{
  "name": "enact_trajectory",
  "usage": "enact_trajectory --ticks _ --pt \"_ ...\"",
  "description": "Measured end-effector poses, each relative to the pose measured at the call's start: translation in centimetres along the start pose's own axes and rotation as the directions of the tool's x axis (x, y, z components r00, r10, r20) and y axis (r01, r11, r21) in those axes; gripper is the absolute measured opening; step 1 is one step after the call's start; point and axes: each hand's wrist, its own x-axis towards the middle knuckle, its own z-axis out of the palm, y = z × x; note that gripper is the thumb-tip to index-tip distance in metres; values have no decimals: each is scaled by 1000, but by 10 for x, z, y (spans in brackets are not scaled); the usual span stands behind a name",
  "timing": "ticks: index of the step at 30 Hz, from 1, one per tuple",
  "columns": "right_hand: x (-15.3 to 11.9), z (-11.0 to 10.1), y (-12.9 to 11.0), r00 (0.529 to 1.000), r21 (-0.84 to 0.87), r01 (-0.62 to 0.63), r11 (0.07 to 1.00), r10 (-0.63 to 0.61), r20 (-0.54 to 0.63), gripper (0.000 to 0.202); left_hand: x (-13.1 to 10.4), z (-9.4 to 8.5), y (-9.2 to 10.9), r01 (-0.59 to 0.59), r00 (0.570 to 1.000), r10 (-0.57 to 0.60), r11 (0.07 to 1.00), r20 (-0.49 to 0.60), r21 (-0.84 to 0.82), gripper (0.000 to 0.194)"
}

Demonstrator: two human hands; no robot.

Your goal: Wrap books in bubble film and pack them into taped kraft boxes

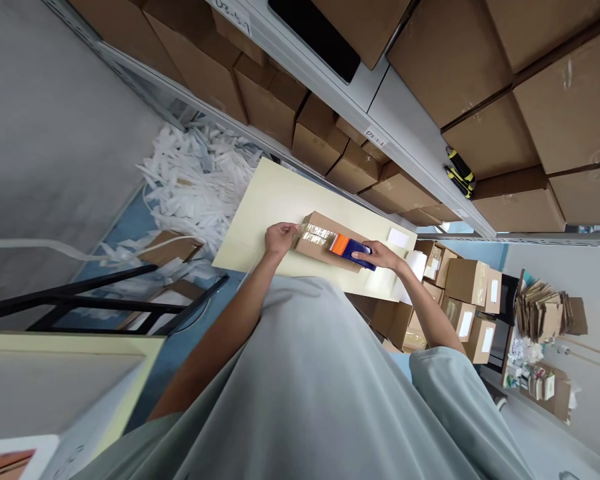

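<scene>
A long brown cardboard box [313, 252] lies on the cream tabletop [275, 200] in front of me. Shiny clear packing tape [318, 233] runs along its top from the left end. My right hand [375, 254] grips a blue and orange tape dispenser [353, 250], which rests over the right part of the box. At the box's left end, my left hand [280, 239] has its fingers pinched together on the end of the tape. The dispenser's roll and blade cannot be made out.
Shelves of brown boxes [320, 137] rise beyond the table, holding a black phone [320, 33] and yellow-black cutters [460, 173]. White paper strips [200, 180] heap on the floor at left. Stacked cartons [463, 283] stand right. A black metal frame [105, 287] is at left.
</scene>
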Motion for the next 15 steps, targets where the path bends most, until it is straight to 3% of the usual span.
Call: enact_trajectory --ticks 2,5,6,10,15 --pt "-1 0 0 1000 -10 1 1000 -1 -5 67 -5 5 -2 -1 1000 1 999 16 33 37" --pt "-2 1 1 1000 -5 4 1000 -4 -9 68 -14 -1 -1 -6 997 19 985 -71 172 80" --pt "-2 1 2 1000 0 7 1000 -7 -8 68 -18 -4 1 -26 994 47 977 -94 214 82" --pt "-1 1 5 1000 3 23 1000 -23 -8 68 -35 -8 15 -210 974 225 941 -25 267 37" --pt "3 -1 6 1000 -19 25 1000 -25 2 68 -51 7 30 -249 963 267 928 -27 278 32"
